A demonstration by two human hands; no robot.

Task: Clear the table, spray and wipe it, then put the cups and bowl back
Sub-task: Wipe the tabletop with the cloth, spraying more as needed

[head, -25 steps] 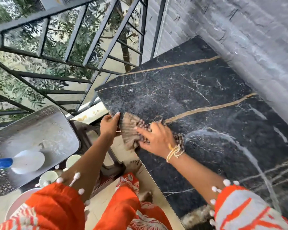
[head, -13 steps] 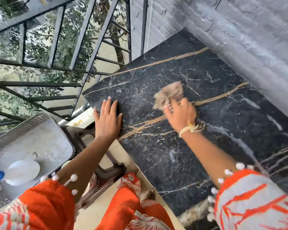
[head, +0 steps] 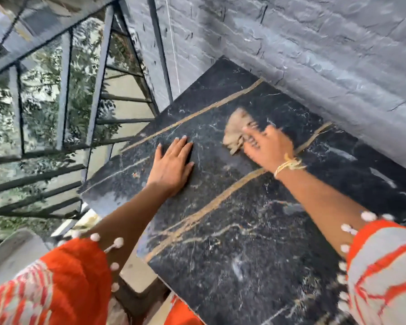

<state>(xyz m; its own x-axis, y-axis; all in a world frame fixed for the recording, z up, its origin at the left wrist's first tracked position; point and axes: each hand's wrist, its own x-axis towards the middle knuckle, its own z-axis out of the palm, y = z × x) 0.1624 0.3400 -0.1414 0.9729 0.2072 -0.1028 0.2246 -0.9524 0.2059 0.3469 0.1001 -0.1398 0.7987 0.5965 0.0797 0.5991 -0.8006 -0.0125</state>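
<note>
Worktop (head: pixel 256 242) of black marble with gold veins, set against the grey brick wall (head: pixel 314 55) on the far right. Cloth (head: pixel 236 131) (brownish, blurred) on the far part of the slab, pressed under the right hand (head: pixel 268 147); fingers (head: pixel 251 137) curled onto the cloth, gripping it. Left hand (head: pixel 172 164) flat on the marble near the left edge, palm down, fingers spread and holding nothing, well apart from the cloth. Pale thread band (head: pixel 288 164) round the right wrist. Orange and white sleeves (head: pixel 63 285) with white bobbles at the near edge of view. Metal railing (head: pixel 63 95) to the left, greenery behind it.
</note>
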